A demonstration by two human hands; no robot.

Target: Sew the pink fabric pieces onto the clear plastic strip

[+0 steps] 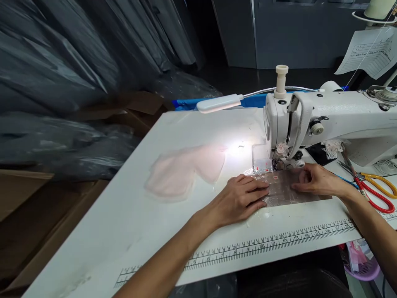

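Note:
My left hand (243, 198) lies palm down with its fingers stretched out. Its fingertips rest on the left part of a shiny grey-brown surface (281, 193) in front of the sewing machine (347, 118); I cannot tell whether thin cloth lies on it. Close to the presser foot and needle area (281, 163), my right hand (319, 181) has its thumb and fingers curled together. Whatever is between those fingers is hidden. To the left of my left hand, sheer pale pink fabric pieces (176, 176) lie flat on the white table (130, 215), apart from both hands.
A lit lamp (220, 103) hangs over the table. Red-handled scissors (374, 194) and yellow-handled scissors (380, 182) lie right of my right hand. A printed ruler (262, 247) runs along the front edge. Cardboard boxes (46, 231) stand left; a purple basket (364, 269) sits below right.

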